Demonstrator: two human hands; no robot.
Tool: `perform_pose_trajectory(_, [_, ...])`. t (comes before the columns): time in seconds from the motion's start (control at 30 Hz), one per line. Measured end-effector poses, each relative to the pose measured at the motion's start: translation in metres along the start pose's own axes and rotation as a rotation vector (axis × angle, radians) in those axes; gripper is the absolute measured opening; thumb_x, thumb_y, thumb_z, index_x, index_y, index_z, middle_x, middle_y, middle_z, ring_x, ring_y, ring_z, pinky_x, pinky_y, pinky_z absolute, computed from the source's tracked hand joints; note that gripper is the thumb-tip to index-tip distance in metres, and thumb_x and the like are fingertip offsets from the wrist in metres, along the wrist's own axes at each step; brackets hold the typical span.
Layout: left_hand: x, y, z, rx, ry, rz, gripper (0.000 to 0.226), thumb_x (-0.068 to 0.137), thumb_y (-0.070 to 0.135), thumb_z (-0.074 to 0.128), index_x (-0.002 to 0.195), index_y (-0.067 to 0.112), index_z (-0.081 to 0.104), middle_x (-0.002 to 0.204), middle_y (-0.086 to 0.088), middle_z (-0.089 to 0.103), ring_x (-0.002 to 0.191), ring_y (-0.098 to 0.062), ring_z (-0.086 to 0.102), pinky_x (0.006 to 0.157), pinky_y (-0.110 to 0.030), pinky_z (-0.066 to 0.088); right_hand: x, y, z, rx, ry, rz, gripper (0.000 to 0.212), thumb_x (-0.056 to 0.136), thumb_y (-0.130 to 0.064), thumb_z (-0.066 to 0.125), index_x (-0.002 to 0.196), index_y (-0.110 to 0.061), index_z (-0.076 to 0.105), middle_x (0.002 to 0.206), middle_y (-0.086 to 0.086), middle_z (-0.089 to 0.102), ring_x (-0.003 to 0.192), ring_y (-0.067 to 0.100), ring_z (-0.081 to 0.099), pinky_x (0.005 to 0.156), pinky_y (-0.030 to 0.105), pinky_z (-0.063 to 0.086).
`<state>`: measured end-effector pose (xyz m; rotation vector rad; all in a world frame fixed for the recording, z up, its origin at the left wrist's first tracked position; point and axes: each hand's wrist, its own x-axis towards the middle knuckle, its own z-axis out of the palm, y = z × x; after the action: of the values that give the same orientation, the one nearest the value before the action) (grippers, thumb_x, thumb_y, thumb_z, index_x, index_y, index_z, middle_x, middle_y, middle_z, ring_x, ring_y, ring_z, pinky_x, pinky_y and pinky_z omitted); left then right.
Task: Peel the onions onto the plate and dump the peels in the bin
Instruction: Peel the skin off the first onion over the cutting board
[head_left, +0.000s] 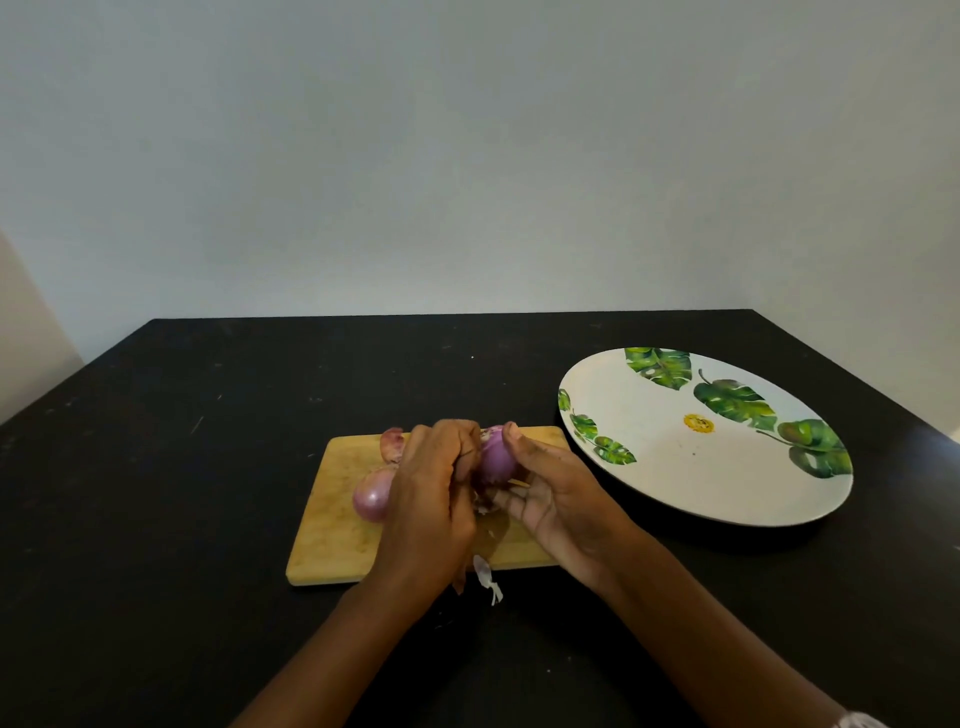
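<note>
A purple onion (496, 460) is held above the wooden cutting board (332, 525). My right hand (556, 499) cups it from the right, thumb on its top. My left hand (436, 493) has its fingers curled against the onion's left side, pinching at its skin. A second onion (371, 496) with shiny pink skin lies on the board, partly hidden behind my left hand. A third, reddish onion (390, 444) sits at the board's far edge. A loose peel (488, 577) lies at the board's near edge. The white plate with green leaves (675, 467) holds nothing.
The board and plate sit on a black table (182, 467) against a pale wall. The plate lies to the right of the board. No bin is in view.
</note>
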<state>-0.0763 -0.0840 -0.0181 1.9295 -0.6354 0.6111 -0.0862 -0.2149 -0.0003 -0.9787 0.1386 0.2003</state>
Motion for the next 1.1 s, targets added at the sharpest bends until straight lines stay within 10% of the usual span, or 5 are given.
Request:
perform_pose_trajectory(0.37, [0.000,0.001,-0.001,0.124,0.099,0.252,0.022,0.076,0.002,0.037,0.077,0.024,0.038,0.093,0.012,0.047,0.082,0.002,0.038,0.070,-0.012,0.033,-0.004,-0.005,0.003,0.058,-0.004,0.009,0.039,0.081,-0.033,0.062,0.102,0.000,0.064,0.096,0.015,0.075,0.092,0.025,0.072,0.081,0.033,0.059])
perform_pose_trajectory(0.87, [-0.001,0.004,-0.002,0.034,0.079,0.156,0.027,0.078,0.003,0.047,0.081,0.029,0.045,0.083,0.016,0.051,0.081,-0.006,0.050,0.065,-0.021,0.045,0.015,-0.020,-0.031,0.407,0.173,-0.060,0.058,0.090,-0.041,0.058,0.131,-0.001,0.049,0.130,0.023,0.057,0.108,0.027,0.063,0.069,0.029,0.061])
perform_pose_trajectory(1.1, [0.000,0.000,-0.002,0.134,0.128,0.022,0.034,0.078,0.000,0.070,0.088,0.028,0.054,0.083,0.022,0.051,0.083,0.001,0.054,0.066,-0.009,0.046,0.010,-0.008,-0.019,0.235,0.130,0.053,0.064,0.072,-0.046,0.063,0.120,-0.004,0.055,0.111,0.021,0.065,0.095,0.026,0.066,0.064,0.029,0.060])
